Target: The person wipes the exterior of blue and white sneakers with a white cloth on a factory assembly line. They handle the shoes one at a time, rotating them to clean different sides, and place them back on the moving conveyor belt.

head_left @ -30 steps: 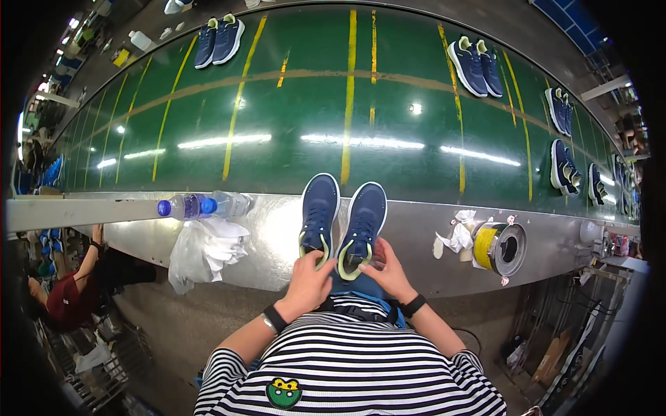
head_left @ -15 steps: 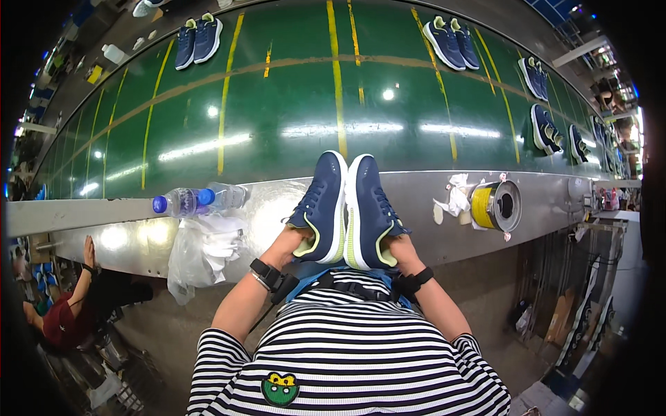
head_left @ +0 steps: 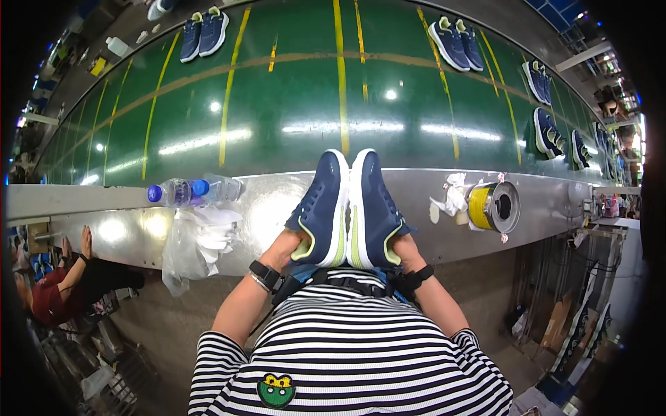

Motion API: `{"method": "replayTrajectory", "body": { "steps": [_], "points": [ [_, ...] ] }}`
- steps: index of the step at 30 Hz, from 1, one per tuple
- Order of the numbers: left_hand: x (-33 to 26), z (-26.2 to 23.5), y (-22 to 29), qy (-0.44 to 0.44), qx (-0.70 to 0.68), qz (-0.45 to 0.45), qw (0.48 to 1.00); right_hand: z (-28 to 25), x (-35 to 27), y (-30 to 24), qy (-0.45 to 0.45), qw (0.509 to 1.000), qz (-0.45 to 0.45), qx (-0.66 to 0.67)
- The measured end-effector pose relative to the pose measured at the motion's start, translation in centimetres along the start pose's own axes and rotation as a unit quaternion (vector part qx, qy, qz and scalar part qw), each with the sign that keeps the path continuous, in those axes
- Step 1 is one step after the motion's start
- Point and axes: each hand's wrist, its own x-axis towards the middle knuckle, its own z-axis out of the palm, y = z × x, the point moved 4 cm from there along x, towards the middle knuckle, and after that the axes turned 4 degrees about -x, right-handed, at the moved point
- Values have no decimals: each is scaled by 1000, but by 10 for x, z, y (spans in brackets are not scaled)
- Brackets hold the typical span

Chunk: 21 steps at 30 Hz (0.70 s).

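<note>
Two navy sneakers with white soles and lime-green linings are held side by side in front of my body, toes pointing away and soles turned toward each other. My left hand (head_left: 284, 249) grips the left sneaker (head_left: 318, 208) at its heel opening, the fingers tucked inside and hidden. Likewise my right hand (head_left: 406, 251) has its fingers in the opening of the right sneaker (head_left: 375, 208). Both shoes are over the metal ledge (head_left: 416, 187), their soles almost touching near the heels.
Beyond the ledge runs a green belt (head_left: 277, 97) with yellow lines, carrying several navy sneakers (head_left: 210, 32). Plastic bottles (head_left: 173, 193) and a plastic bag with white paper (head_left: 198, 243) lie left; a yellow-banded tin (head_left: 494, 206) stands right. A person in dark red (head_left: 52, 295) is at far left.
The two sneakers have tilted slightly, their heels a little more apart. The person at far left now shows more of their hands at the ledge.
</note>
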Motion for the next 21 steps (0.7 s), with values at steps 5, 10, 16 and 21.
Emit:
{"method": "replayTrajectory", "body": {
  "steps": [5, 10, 16, 21],
  "points": [
    [7, 1, -10, -21, -53, 19, 998, -15, 4, 0, -6, 1000, 7, -15],
    [5, -6, -11, -61, -42, 83, 994, -17, 2, -7, -17, 999, -31, 9],
    [10, -25, -5, -65, 48, 162, 983, -27, 2, -11, -32, 998, -42, -47],
    [-12, -7, 31, -71, 177, 305, 933, -21, -3, -40, -29, 988, -102, -116]
  ]
}}
